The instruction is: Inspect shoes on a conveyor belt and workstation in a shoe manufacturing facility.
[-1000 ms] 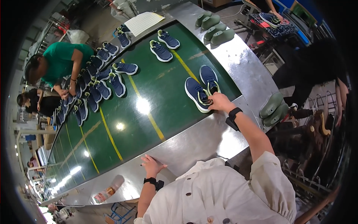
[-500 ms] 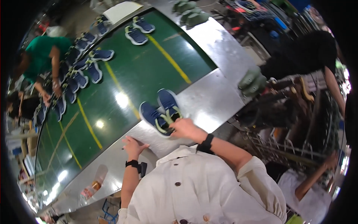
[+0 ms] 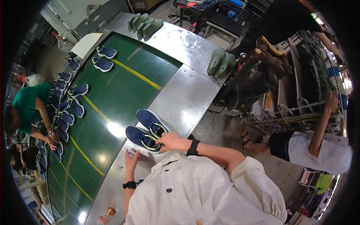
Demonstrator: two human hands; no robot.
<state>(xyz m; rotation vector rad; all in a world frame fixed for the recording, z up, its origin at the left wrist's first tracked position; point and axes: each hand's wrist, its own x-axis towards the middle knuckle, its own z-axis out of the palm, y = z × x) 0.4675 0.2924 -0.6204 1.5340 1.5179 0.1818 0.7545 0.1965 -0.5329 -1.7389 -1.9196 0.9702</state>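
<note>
My right hand [image 3: 171, 142] is closed on the heel ends of a pair of navy sneakers with pale green lining and white soles. The left sneaker [image 3: 138, 137] and the right sneaker [image 3: 149, 120] sit side by side on the bare metal ledge [image 3: 178, 99], toes pointing away from me over the belt side. Fingers and collars overlap, so the exact grip is partly hidden. Just left of the pair, my left hand [image 3: 131, 160] is empty, its thumb and fingers apart, over the metal edge.
Beyond the ledge runs a green conveyor belt [image 3: 129, 88] with yellow lines. Several navy sneakers [image 3: 77, 107] line its left side, where a person in green [image 3: 28, 103] handles one. Green shoe lasts [image 3: 221, 63] stand on the metal at right. A wire rack [image 3: 296, 112] and other people are farther right.
My view has swung to the right, shifting the scene leftward in the picture. My right hand remains on the pair of sneakers; my left hand stays empty beside them.
</note>
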